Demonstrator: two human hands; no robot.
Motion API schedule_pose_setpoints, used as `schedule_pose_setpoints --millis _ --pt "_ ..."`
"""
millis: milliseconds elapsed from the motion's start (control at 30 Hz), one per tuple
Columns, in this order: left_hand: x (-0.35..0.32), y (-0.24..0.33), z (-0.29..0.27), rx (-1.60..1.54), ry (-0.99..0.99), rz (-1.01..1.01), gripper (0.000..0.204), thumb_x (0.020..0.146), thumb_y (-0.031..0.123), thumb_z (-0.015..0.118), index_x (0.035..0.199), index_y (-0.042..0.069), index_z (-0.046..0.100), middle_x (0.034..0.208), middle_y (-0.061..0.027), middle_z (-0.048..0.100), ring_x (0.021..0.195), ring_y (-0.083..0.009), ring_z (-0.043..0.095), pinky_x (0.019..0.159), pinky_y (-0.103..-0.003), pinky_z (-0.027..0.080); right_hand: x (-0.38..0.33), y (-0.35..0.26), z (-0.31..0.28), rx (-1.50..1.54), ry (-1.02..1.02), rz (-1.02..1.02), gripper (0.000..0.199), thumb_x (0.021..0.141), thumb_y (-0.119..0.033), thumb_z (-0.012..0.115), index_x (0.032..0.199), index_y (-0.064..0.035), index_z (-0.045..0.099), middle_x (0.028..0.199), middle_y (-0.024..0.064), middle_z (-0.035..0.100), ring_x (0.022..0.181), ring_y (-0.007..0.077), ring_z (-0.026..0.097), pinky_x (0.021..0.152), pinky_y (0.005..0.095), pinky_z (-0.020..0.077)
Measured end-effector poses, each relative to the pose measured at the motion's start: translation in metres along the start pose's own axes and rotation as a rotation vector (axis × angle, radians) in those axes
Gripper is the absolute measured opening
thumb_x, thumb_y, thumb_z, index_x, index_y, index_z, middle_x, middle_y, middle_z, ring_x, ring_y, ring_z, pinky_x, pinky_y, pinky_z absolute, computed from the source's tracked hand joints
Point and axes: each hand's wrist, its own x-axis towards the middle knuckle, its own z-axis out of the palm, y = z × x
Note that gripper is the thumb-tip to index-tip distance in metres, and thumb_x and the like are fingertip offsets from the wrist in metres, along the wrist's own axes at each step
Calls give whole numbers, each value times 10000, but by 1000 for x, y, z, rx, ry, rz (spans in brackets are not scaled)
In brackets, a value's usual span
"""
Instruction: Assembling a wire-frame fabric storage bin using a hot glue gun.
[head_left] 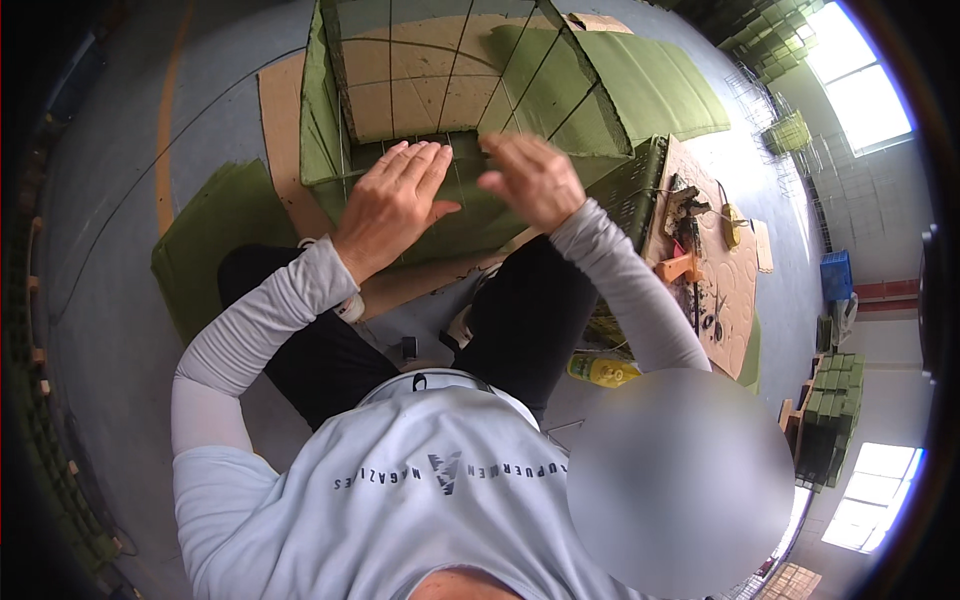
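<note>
A green fabric-covered box [470,185] with a thin wire grid [458,65] stands in front of my knees. My left hand [390,205] lies with its fingers stretched out over the near edge of the box, palm down. Beside it, my right hand [537,180] is slightly blurred, its fingers extended over the same near side. I see nothing held in either hand. Where the palms meet the fabric is hidden beneath them. Cardboard [415,95] shows behind the wires.
At my right, a cardboard-topped surface [725,290] carries an orange-handled tool [680,268], scissors [713,325] and a yellow object [732,226]. Below lies a yellow bottle [602,372]. Green sheets [215,240] spread on the floor at left; a blue crate [836,275] stands far right.
</note>
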Motion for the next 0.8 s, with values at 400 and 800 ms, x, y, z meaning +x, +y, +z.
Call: schedule_pose_setpoints --millis 400,800 --pt "46 -34 12 -352 -529 -208 402 956 304 552 758 -34 643 671 -212 614 696 -372 643 662 -436 523 69 20 21 250 -1019 671 758 1010 -578 219 807 16 644 689 215 606 720 335 628 727 407 484" --pt "45 -30 14 -574 -451 -232 276 933 232 588 909 -34 655 847 -188 629 802 -349 630 709 -401 491 12 6 -4 298 -233 209 153 881 -134 613 968 -10 631 805 137 647 776 355 618 707 411 494"
